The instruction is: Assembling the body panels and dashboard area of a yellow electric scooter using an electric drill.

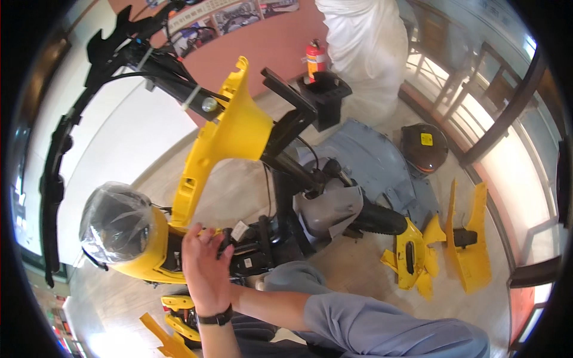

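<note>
A partly stripped two-wheeled scooter lies across the middle, with a tall yellow body panel (230, 137) rising from it. My left hand (206, 262), wearing a black band at the wrist, is over the scooter's middle, just below the panel's lower end. Its fingers are loosely bent and the thumb stands apart; no held thing shows. My right forearm (271, 307) comes in from the right in a grey sleeve and passes behind the left wrist. That hides my right hand. Beside the fingers are dark scooter parts (250, 253) with a white label. A clear-plastic-wrapped dark part (116, 224) sits on the yellow bodywork at left.
A grey front cover (331, 212) and black tyre (382, 218) lie to the right. Loose yellow panels (471, 256) and a grey sheet (370, 158) are on the floor. A dark helmet-like thing (424, 148), black bin (322, 101) and red extinguisher (315, 59) stand farther off.
</note>
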Available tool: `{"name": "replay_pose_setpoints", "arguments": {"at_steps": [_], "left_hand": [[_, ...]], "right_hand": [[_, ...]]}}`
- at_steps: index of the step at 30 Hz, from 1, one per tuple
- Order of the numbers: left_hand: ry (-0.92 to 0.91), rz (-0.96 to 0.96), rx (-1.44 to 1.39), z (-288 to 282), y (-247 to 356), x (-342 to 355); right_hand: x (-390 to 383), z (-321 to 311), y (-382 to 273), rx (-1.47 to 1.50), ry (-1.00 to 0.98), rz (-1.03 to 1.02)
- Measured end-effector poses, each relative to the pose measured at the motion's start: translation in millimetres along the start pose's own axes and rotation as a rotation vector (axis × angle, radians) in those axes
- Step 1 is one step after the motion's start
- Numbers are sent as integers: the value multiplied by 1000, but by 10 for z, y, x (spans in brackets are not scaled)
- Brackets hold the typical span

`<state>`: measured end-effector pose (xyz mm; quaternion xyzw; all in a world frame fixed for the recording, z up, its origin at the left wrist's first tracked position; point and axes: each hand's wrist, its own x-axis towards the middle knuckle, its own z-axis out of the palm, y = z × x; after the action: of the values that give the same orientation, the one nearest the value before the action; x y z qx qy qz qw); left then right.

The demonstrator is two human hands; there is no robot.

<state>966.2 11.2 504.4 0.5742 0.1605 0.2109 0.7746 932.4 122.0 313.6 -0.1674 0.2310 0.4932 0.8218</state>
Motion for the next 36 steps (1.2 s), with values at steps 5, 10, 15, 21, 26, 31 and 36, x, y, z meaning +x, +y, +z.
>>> {"name": "replay_pose_setpoints", "arguments": {"at_steps": [5,10,15,21,26,31,36], "left_hand": [[100,-458,-957,136,260,271],[-158,-274,-931,354,362,369],[-166,-260,-884,381,726,270],[-278,-278,-848,613,525,371],[-286,-257,-682,576,181,258],[-425,-221,-525,765,40,-75],[-429,-288,578,264,-21,-823]], "right_hand": [[154,-128,188,28,25,74],[128,-198,-28,99,85,74],[-925,382,-391,-136,247,41],[-629,69,-564,-176,101,-14],[-608,-17,-653,-156,187,-10],[-495,-73,-626,229,-145,-61],[-507,-19,-671,-268,85,114]]}}
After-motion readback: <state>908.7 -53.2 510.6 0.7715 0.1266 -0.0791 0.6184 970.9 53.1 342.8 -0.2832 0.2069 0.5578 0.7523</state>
